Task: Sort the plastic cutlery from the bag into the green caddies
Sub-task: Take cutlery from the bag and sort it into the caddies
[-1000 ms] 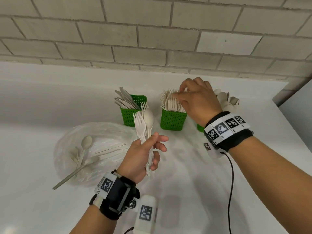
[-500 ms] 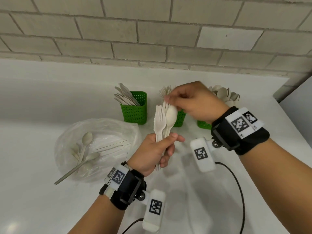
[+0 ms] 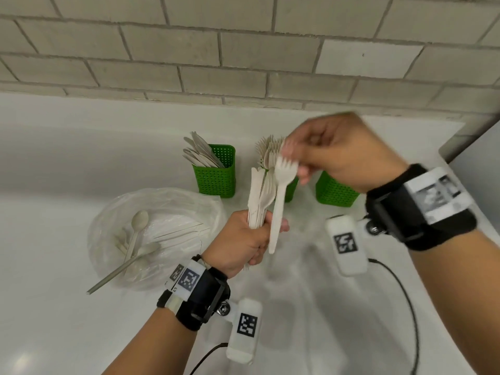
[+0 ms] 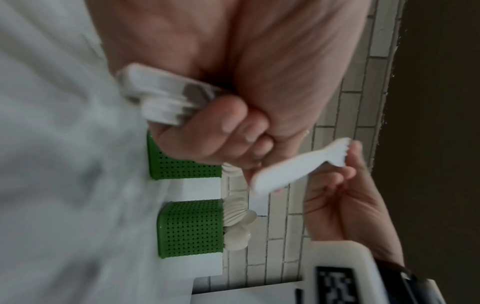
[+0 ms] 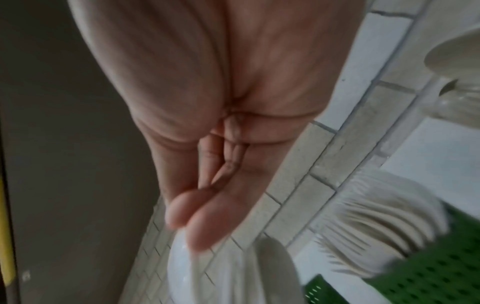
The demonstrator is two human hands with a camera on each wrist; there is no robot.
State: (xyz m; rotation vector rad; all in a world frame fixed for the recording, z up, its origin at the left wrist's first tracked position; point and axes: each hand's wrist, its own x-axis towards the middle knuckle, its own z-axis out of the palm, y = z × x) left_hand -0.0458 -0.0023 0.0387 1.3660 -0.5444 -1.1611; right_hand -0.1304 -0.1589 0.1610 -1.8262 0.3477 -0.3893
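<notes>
My left hand grips a bundle of beige plastic cutlery, a knife and forks standing upright, in front of the caddies. My right hand pinches a single fork by its head, and the handle hangs down beside the bundle. In the left wrist view the same fork is apart from the left hand's fingers. Three green caddies stand behind: knives, forks half hidden, and a right one whose spoons show in the left wrist view.
A clear plastic bag lies at the left on the white counter, with a spoon and other cutlery inside. A tiled wall rises behind the caddies. Cables trail from both wrist cameras.
My right hand left the fork caddy, came to the bundle and has pulled one fork out of it. My left hand has carried the bundle closer to the caddies.
</notes>
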